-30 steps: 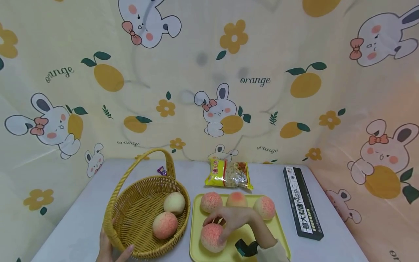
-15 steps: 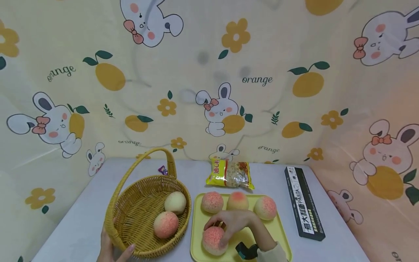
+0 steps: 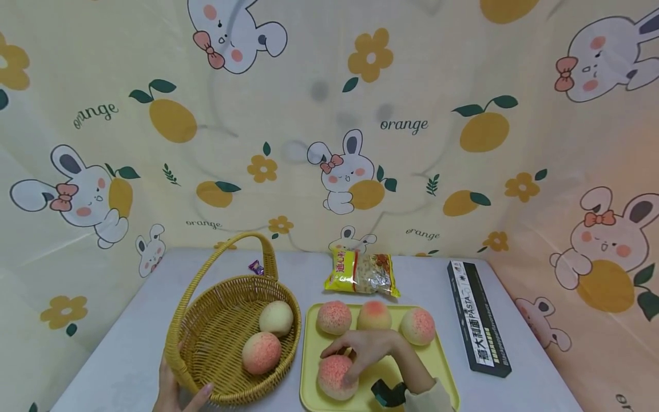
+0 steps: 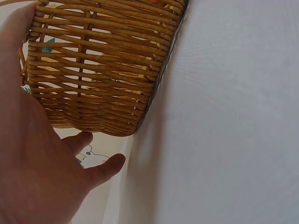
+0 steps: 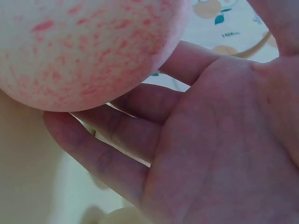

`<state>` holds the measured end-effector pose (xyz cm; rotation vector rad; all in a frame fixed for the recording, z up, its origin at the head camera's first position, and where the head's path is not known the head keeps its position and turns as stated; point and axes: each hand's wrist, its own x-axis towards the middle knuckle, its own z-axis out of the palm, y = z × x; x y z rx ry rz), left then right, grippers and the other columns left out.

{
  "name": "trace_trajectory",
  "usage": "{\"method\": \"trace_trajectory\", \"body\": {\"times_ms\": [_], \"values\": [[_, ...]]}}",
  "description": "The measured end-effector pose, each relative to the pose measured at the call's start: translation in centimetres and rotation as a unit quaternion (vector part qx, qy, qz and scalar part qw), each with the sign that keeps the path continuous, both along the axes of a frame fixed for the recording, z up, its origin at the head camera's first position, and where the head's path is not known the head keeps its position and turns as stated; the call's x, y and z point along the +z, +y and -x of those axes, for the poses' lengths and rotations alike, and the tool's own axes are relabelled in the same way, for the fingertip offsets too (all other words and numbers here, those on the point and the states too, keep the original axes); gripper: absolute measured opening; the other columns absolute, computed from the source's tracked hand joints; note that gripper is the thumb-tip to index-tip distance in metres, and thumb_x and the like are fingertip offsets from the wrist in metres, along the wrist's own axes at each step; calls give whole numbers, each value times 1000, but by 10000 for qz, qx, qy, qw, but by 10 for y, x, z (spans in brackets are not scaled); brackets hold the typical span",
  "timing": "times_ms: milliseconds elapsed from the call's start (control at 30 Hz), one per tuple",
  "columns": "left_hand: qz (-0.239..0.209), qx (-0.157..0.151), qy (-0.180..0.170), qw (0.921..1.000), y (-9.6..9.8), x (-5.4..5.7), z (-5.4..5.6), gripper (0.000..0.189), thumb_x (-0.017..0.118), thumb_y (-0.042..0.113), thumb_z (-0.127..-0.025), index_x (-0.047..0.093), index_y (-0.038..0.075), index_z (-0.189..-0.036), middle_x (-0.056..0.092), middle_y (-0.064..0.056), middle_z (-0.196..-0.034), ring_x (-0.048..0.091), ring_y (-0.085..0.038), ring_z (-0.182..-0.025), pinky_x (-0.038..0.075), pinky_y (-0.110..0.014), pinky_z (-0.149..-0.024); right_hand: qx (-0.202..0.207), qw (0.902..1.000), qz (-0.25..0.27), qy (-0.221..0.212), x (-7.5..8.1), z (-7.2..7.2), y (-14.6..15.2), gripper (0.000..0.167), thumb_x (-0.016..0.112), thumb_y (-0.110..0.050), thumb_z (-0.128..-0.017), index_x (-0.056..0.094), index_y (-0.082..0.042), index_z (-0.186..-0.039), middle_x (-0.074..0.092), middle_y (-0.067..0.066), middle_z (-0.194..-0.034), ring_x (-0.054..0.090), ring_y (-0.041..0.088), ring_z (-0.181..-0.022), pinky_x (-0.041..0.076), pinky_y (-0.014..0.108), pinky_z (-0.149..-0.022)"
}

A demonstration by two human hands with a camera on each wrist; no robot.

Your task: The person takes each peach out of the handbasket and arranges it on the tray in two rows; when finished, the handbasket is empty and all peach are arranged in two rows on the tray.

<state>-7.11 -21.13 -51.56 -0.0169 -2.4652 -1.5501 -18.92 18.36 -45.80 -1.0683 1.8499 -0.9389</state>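
In the head view my right hand (image 3: 368, 349) grips a pink-speckled peach (image 3: 337, 380) from above, on the near left of a yellow tray (image 3: 305, 366). The right wrist view shows the fingers (image 5: 103, 154) curving against the underside of this peach (image 5: 93, 56). My left hand (image 3: 177, 392) holds the near left side of a wicker basket (image 3: 237, 396). Its thumb lies by the basket's rim in the head view; the left wrist view shows fingers spread along the woven wall (image 4: 103, 65). Inside the basket are a pink peach (image 3: 261, 353) and a paler one (image 3: 276, 318).
Along the tray's far side sit three more peaches (image 3: 334, 318). Behind it lies a yellow pasta bag (image 3: 362, 273). A long black pasta box (image 3: 477, 317) lies at the right. A small purple wrapped sweet (image 3: 255, 267) is behind the basket, whose tall handle (image 3: 193, 286) arches up.
Both hands keep their places on the peach and the basket. The whole head view has shifted by a few pixels; otherwise nothing visibly moves.
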Motion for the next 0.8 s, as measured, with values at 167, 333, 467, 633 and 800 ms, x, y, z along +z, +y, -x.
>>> {"method": "trace_trajectory", "body": {"times_ms": [167, 333, 467, 633, 800], "values": [[89, -47, 119, 9999, 0, 0, 0, 101, 74, 9, -88, 2, 3, -158, -2, -33, -151, 12, -50, -130, 28, -72, -86, 62, 9999, 147, -41, 7, 2, -2, 64, 73, -12, -84, 51, 7, -140, 56, 19, -139, 53, 5, -120, 44, 26, -98], [162, -2, 185, 9997, 1, -1, -2, 101, 74, 9, -88, 3, 8, -160, 0, -31, -152, 15, -49, -130, 28, -71, -87, 207, 9995, 241, 34, 19, 6, -7, 62, 71, -14, -83, 52, 8, -138, 56, 22, -138, 57, 15, -121, 45, 30, -100], [248, 118, 151, 9995, 3, 0, -5, 102, 74, 11, -89, 2, 14, -161, 2, -29, -154, 18, -50, -131, 30, -73, -87, 218, 9995, 195, 83, 34, 9, -15, 58, 72, -14, -85, 55, 6, -137, 60, 15, -135, 57, 18, -122, 44, 33, -103], [259, 127, 138, 9995, 3, 0, -5, 101, 74, 13, -89, 3, 11, -161, 1, -29, -154, 17, -50, -131, 30, -72, -86, 370, 9985, 168, 358, 55, 15, -32, 51, 73, -9, -88, 58, 3, -135, 64, 3, -125, 59, 7, -112, 47, 29, -99], [168, 15, 84, 9998, 1, -1, -3, 102, 73, 12, -89, 0, 7, -160, -6, -30, -156, 13, -52, -132, 27, -73, -87, 399, 9959, 228, 780, 70, 23, -54, 46, 74, -9, -89, 61, 4, -131, 68, 11, -120, 62, 6, -106, 49, 28, -95]]}}
